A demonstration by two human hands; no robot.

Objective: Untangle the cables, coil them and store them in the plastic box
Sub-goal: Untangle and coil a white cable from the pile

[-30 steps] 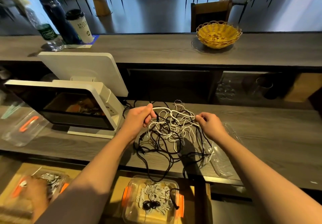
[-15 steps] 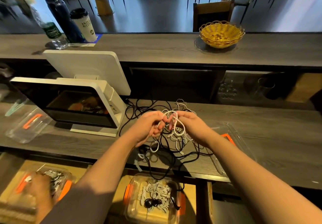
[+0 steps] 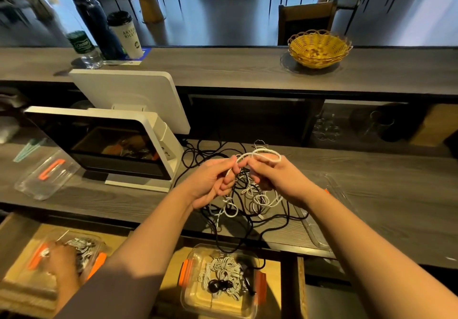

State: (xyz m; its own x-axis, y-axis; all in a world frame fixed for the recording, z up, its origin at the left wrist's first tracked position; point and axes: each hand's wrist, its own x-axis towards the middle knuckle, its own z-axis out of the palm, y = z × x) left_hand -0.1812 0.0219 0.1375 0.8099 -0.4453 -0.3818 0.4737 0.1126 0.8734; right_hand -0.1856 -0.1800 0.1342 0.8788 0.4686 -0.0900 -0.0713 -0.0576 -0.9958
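Right now, both hands up over the tabletop, dead center. Left hand pinching a white cable at its near end, right hand curled round the loop of the same cable at about 1 o'clock from it. Rest of the tangle, black and white cables mixed, lying on the tabletop right under the hands. Plastic box with orange clips down at 6 o'clock, coiled cables already inside. Yellow basket way up at 1 o'clock.
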